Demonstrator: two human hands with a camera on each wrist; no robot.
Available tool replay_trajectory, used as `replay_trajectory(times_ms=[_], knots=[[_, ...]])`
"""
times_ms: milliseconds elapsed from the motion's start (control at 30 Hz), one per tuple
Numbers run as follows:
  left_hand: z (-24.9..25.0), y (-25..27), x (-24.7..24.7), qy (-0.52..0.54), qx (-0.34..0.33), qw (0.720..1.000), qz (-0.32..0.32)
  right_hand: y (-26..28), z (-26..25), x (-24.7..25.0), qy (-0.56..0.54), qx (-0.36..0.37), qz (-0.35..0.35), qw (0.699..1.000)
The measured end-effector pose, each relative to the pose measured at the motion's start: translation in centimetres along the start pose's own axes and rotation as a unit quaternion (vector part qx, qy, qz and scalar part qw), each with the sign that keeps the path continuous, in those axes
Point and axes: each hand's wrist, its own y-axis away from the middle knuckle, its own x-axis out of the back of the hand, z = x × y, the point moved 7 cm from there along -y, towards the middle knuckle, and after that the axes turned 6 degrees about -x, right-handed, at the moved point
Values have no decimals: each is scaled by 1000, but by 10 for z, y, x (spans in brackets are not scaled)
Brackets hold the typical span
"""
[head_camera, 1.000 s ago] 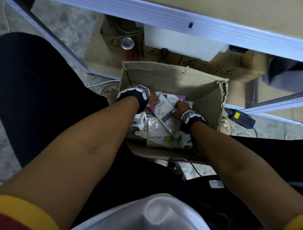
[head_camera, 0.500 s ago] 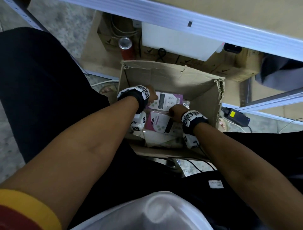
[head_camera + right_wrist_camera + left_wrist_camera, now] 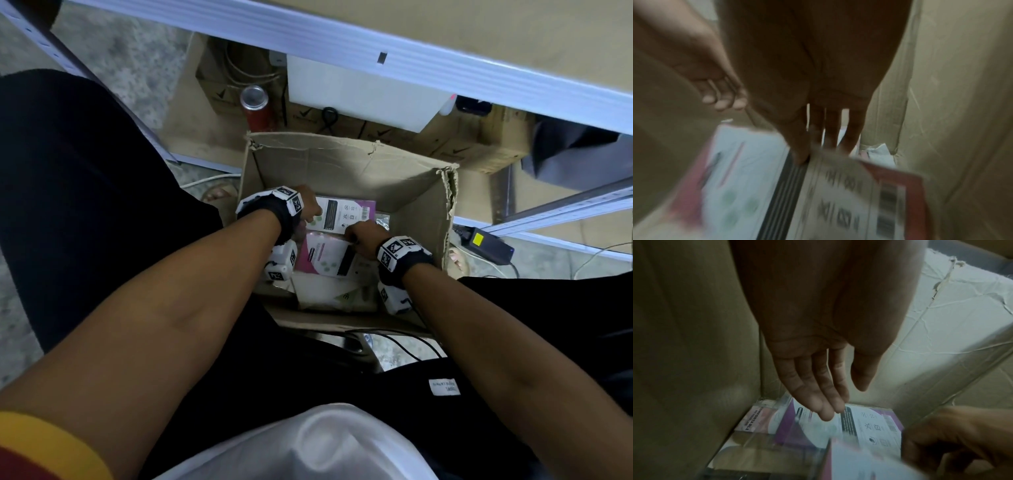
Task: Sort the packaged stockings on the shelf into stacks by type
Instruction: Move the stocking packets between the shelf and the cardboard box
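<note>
An open cardboard box [image 3: 342,161] stands on the floor between my legs, with several packaged stockings in it. A pink-and-white package [image 3: 346,212] [image 3: 865,423] lies flat, printed back up, at the far side. My left hand [image 3: 310,205] [image 3: 838,399] hovers just over its left end, fingers straight, holding nothing. My right hand [image 3: 359,236] [image 3: 816,151] pinches the far edge of a second pink-and-white package [image 3: 325,258] [image 3: 818,194], thumb on top and fingers behind. A beige package [image 3: 335,294] lies under it at the near side.
The box walls close in tightly round both hands. Behind the box stand a red can [image 3: 255,106], a white container [image 3: 359,92] and flat cartons under a metal shelf rail [image 3: 342,37]. A black power adapter [image 3: 486,245] and cables lie on the floor at the right.
The tilted pink-and-white package now lies flat at the box's far side. My right hand has drawn back toward me onto a second pink package. The left hand has barely moved.
</note>
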Motion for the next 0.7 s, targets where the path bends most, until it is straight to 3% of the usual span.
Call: replay_trajectory(times_ms=[133, 400, 700], knots=[[1, -2, 5, 43, -10, 999, -5, 1, 10, 14, -32, -34, 44, 998], [-2, -6, 5, 91, -13, 996, 15, 8, -17, -18, 29, 9, -50, 998], [-3, -5, -8, -24, -21, 999, 10, 22, -27, -21, 67, 27, -42, 997]])
